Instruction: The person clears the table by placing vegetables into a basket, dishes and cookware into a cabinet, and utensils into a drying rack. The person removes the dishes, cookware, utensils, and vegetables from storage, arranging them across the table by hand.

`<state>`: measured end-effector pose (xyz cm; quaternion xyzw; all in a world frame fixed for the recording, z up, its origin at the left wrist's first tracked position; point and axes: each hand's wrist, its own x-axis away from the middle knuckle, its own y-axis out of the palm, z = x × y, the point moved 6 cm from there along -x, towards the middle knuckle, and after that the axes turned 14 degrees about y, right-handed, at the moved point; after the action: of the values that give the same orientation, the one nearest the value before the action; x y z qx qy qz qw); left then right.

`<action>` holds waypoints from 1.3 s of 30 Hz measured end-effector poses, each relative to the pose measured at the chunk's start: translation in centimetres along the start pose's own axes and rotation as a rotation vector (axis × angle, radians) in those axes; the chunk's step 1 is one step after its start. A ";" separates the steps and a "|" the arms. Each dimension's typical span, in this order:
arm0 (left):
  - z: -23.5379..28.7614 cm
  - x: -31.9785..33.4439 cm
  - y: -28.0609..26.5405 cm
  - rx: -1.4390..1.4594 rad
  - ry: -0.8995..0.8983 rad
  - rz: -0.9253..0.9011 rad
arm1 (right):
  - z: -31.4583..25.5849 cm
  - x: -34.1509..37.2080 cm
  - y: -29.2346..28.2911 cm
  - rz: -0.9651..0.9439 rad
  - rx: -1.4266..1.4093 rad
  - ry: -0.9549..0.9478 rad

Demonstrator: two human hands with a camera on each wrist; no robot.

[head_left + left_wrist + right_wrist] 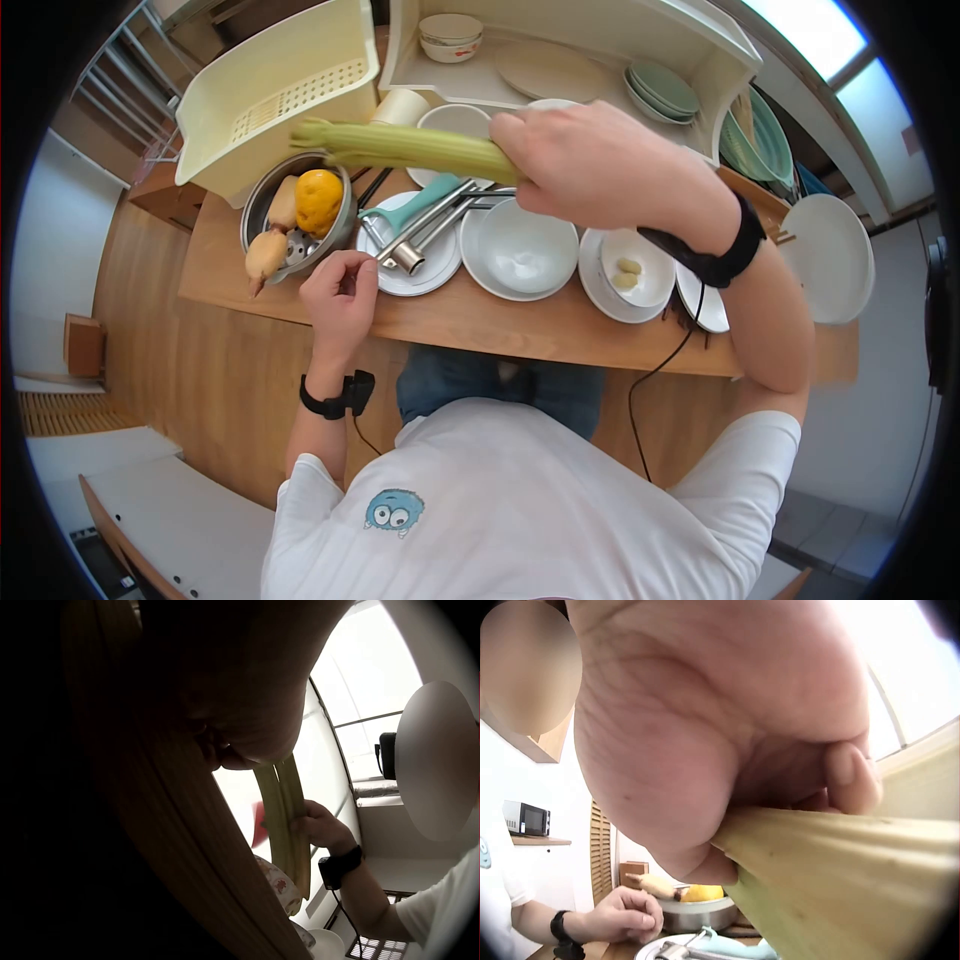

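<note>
The right hand (600, 165) grips a bunch of celery (410, 148) by one end, holding it sideways above the plates. In the right wrist view the fingers curl round the pale stalks (855, 877). The left hand (342, 300) is at the table's front edge with its fingers loosely curled and nothing in them, between a metal bowl (347, 222) and a white plate (420, 285). On that plate lie a green-handled peeler (415, 205) and a metal tool (408, 258). The bowl holds a yellow item (319, 200) and tan root-like pieces (266, 253).
A pale green bowl (522, 245) stands mid-table; right of it, a small white bowl (648, 285) holds two small green items (626, 272). Behind are a cream perforated basket (270, 100) and a cream rack (690, 35) with dishes. A cable (635, 385) hangs from the right wrist.
</note>
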<state>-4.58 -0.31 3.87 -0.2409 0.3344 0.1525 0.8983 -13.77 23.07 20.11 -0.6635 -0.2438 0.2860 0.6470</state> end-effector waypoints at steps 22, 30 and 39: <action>-1.8 1.0 0.1 0.005 -0.103 -0.029 | 25.9 11.3 -18.5 0.801 0.110 0.765; -1.7 0.9 0.0 -0.108 -0.078 -0.002 | 45.9 12.4 -8.4 0.656 0.206 1.073; -0.5 0.0 0.4 -0.232 -0.019 -0.065 | 53.8 11.5 0.8 0.457 0.158 1.236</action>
<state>-5.06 -0.24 3.42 -0.3523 0.2982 0.1633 0.8720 -42.95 69.73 18.58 -0.6911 0.3408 -0.0002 0.6374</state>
